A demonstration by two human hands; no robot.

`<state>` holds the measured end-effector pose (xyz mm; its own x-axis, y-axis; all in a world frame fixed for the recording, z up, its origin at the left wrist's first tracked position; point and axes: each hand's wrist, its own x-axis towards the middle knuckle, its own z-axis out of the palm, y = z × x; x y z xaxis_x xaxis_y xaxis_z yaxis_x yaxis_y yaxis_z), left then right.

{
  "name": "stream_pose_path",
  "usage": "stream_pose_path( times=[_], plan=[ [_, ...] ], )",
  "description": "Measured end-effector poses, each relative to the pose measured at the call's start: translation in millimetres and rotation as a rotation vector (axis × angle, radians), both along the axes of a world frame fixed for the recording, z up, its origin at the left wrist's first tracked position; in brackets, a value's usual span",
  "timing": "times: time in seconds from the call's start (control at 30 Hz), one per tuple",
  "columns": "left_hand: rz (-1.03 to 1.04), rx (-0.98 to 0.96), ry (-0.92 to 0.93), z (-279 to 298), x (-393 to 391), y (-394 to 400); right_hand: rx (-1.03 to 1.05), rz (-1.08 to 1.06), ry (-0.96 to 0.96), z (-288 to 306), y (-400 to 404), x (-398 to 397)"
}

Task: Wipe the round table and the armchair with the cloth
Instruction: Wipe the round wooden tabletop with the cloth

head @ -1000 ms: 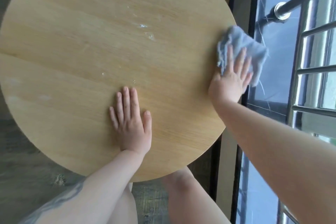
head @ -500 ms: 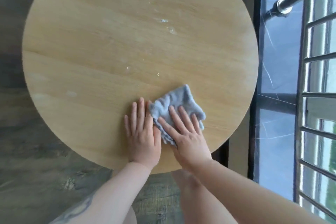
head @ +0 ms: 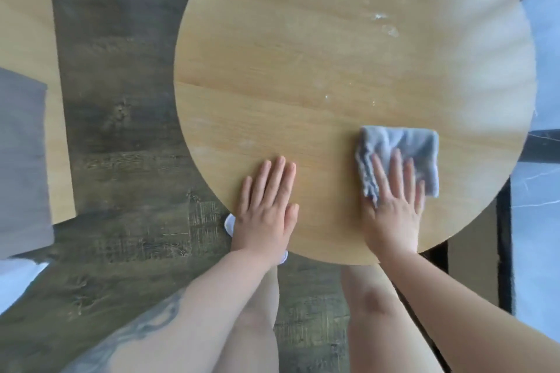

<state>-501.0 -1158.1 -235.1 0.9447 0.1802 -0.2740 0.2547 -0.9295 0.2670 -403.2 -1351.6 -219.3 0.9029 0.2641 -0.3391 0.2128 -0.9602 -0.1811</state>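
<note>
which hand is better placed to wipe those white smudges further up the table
Right. The right hand already presses flat on the cloth, nearly straight below the white smudges. The left hand lies bare on the round table.

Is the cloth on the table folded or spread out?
Folded: the cloth lies as a compact, thick square under the right hand.
</note>
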Motion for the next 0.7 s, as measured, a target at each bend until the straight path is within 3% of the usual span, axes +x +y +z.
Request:
stream_pose_path(
  times=[0.03,0.07,0.13,0.2,0.23,0.27,0.33,0.37,0.4,0.5,0.53,0.57,0.6,0.67,0.7],
  plan=[
    [-0.02,0.01,-0.017,-1.1,-4.7,6.4,-0.02,-0.248,-0.007,0.1,5.8,-18.9],
    [-0.035,0.026,-0.03,-2.4,-7.2,10.7,-0.028,-0.309,-0.025,1.3,17.3,-39.9],
    [-0.047,0.042,-0.042,-4.4,-9.0,12.6,0.028,0.022,0.008,3.0,35.3,-66.3],
    [-0.013,0.034,-0.041,-4.4,-11.7,11.0,0.073,0.598,0.01,0.5,32.3,-37.9],
    [0.026,0.03,-0.038,-5.0,-13.8,10.7,0.056,0.701,-0.016,0.3,27.9,-13.4],
    [0.074,0.027,-0.034,-5.8,-16.0,11.1,0.025,0.623,-0.035,-1.6,21.8,6.2],
    [0.185,0.022,-0.04,-7.4,-21.9,13.2,-0.026,0.096,-0.031,1.4,11.8,18.2],
    [0.235,0.027,-0.043,-8.1,-24.9,14.0,-0.049,-0.037,-0.047,1.0,10.3,8.0],
    [0.276,0.036,-0.041,-8.7,-27.3,14.7,-0.063,0.037,-0.073,2.6,14.5,-6.3],
    [0.342,0.048,-0.026,-9.6,-31.2,14.6,0.077,0.894,-0.02,1.6,32.5,-12.5],
    [0.36,0.037,-0.021,-9.5,-31.4,13.5,0.098,1.064,-0.028,0.3,42.4,5.5],
    [0.386,0.032,-0.015,-9.7,-30.6,12.8,0.1,1.072,-0.048,-1.5,51.5,22.2],
    [0.417,0.035,-0.004,-9.7,-28.6,12.6,0.096,0.921,-0.055,-4.0,56.2,35.4],
    [0.477,0.053,0.02,-8.6,-24.9,12.4,0.067,0.367,-0.012,-1.6,52.1,40.9],
    [0.494,0.063,0.025,-7.9,-23.9,11.5,0.026,0.237,-0.011,1.8,46.2,31.2]
  ],
)
